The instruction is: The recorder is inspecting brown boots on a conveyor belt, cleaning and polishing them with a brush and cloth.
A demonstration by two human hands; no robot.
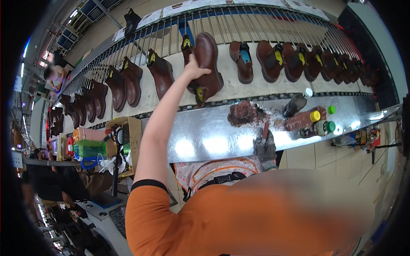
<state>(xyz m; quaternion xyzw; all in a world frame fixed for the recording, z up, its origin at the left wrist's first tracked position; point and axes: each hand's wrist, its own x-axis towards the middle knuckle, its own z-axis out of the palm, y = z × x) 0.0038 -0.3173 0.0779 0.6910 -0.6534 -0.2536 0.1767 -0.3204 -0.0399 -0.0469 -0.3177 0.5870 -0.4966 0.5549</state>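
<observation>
My bare left hand (196, 70) reaches far out over the conveyor. Its thumb lies across a dark brown ankle boot (206, 49), and the other fingers are partly hidden around it. Just left of that boot shows another brown boot (186, 46) with a yellow-green lining. Close to my body, my right hand (265, 149) wears a dirty dark grey glove at the front edge of a metal ledge (198, 141). A short reddish-brown stick (265, 130) sticks up from the gloved fingers. Beyond it sits a clump of reddish-brown, waxy-looking material (243, 114) with crumbs scattered around.
Brown boots (294, 62) line both sides of the conveyor (147, 100), backed by a metal bar rack (252, 30). Several bottles (303, 121) lie or stand on the ledge at right. A cardboard box (134, 138) and green liquid jug (89, 148) are at left; another person (55, 74) is far left.
</observation>
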